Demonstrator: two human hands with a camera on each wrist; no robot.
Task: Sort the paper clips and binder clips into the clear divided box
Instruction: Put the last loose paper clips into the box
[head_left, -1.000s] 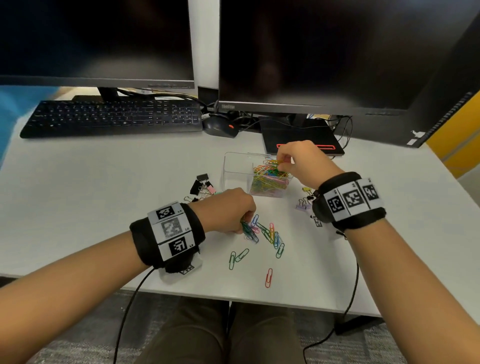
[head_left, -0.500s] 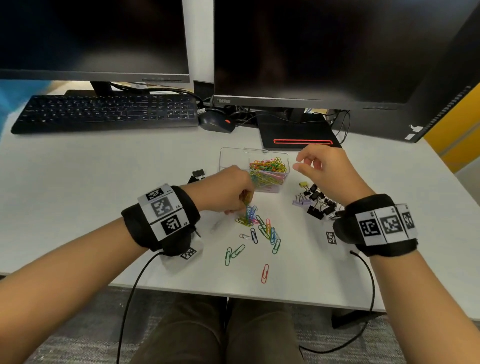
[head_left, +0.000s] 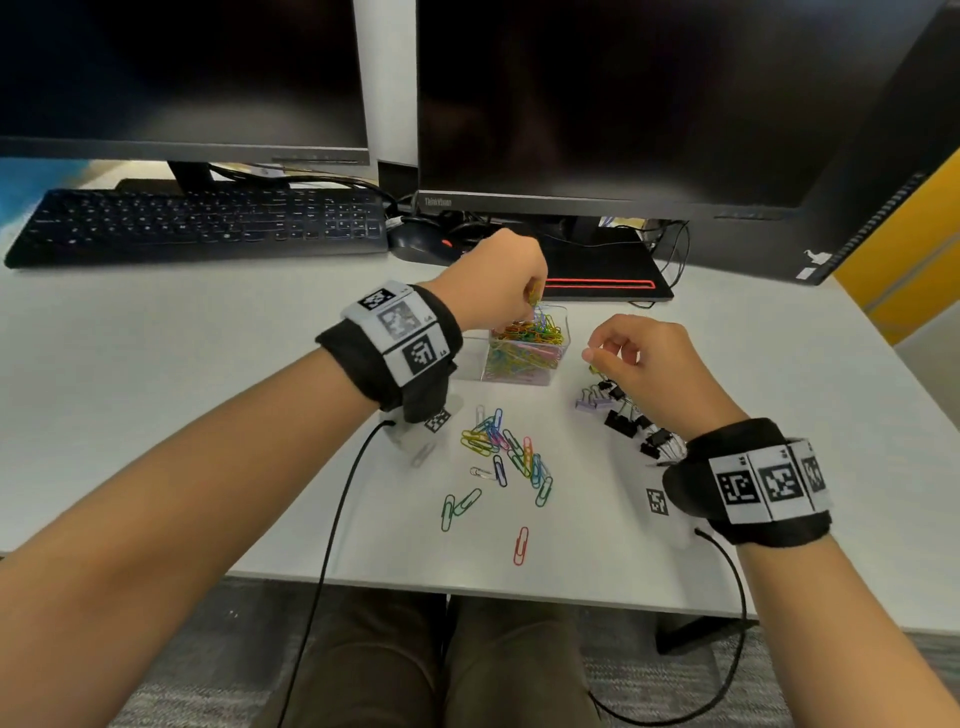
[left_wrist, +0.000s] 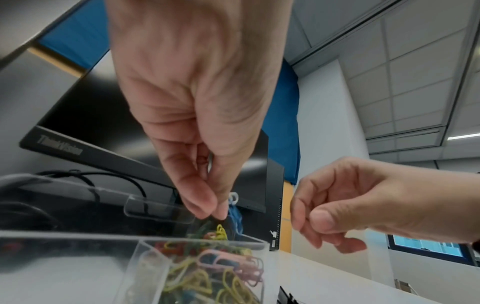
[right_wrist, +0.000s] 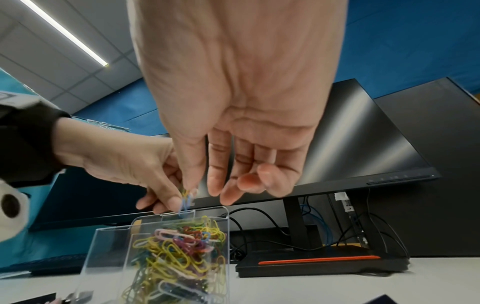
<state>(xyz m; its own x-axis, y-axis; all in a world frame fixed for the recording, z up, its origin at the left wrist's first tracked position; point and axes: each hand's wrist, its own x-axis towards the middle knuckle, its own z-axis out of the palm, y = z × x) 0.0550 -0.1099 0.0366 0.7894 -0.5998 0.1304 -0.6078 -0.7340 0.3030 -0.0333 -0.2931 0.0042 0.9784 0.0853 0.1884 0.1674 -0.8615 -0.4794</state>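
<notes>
The right-hand monitor (head_left: 623, 104) bezel reads "ThinkVision".

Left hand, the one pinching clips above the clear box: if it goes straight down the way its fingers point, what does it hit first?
Most likely the heap of paper clips filling the right compartment of the clear box; the left hand hangs right above it, though depth is uncertain.

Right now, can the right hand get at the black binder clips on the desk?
Probably yes. The right hand holds nothing and hovers just above the binder clips, with nothing between them.
</notes>
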